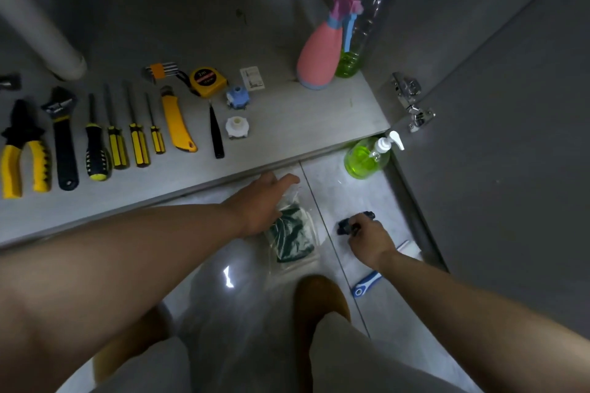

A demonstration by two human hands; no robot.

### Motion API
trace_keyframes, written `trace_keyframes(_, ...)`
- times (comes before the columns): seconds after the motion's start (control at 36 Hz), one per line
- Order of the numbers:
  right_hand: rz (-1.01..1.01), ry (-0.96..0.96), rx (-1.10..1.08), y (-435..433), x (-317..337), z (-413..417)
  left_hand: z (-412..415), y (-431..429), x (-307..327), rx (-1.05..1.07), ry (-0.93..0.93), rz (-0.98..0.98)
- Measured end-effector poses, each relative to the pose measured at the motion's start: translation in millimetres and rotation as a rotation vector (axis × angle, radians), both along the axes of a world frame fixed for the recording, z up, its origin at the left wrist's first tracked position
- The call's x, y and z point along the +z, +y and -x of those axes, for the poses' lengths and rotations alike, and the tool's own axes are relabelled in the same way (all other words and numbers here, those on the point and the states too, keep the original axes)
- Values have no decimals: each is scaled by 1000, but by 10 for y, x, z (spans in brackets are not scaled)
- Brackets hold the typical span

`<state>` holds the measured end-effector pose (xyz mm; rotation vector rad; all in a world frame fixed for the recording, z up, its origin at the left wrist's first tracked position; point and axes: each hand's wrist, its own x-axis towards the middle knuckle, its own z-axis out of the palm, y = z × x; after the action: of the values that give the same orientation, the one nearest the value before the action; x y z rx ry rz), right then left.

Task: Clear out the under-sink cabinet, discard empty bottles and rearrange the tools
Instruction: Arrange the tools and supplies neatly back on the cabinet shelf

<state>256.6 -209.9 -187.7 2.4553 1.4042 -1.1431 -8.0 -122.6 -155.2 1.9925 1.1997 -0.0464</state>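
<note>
The left hand (pixel 265 204), fingers stretched out, rests on a clear plastic bag of dark green cloth (pixel 295 239) on the floor (pixel 335 191). Just right of the bag, the right hand (pixel 370 238) curls round a small dark object (pixel 346 227). Beyond the bag, yellow-and-black tools (pixel 138 145) lie in a row inside the grey cabinet (pixel 287 118).

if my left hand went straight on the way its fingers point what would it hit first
Probably the green pump bottle on the floor ahead of the left hand; the cabinet's front edge lies close to that line, depth unclear.
</note>
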Motion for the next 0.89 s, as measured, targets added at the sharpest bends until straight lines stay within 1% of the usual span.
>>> trace_keyframes(0.06,78,-41,1,-76,-43,-143,-29,1,-21,-12,-17,-17)
trace_keyframes(0.11,90,-51,14,-136,-67,-196,-49,-8,-28,-32,-22,-55)
trace_keyframes(0.22,-76,-186,40,-161,-73,-175,-73,-49,-2,-108,39,-192)
trace_keyframes(0.28,-80,-218,45,-123,-90,-161,-89,-76,31,-135,60,-245)
trace_keyframes(0.36,-40,-199,92,-65,-143,-174,-123,-107,94,-143,48,-303)
trace_keyframes(0.5,-55,-211,171,-20,-207,-175,-214,-131,178,-146,-67,-407)
trace_keyframes(0.58,-102,-133,150,-52,-158,-173,-264,-97,237,-150,-124,-397)
trace_keyframes(0.64,-199,-55,154,-79,-82,-161,-294,-65,272,-135,-180,-350)
trace_keyframes(0.67,-250,-5,177,-87,-27,-141,-313,-49,286,-108,-209,-291)
trace_keyframes(0.75,-417,146,254,-38,206,-30,-411,23,373,96,-295,26)
trace_keyframes(0.81,-499,208,290,66,383,61,-478,84,456,212,-310,238)
trace_keyframes(0.86,-566,246,340,198,542,165,-508,128,520,271,-375,399)
trace_keyframes(0.89,-590,259,369,267,612,219,-498,146,555,294,-433,440)
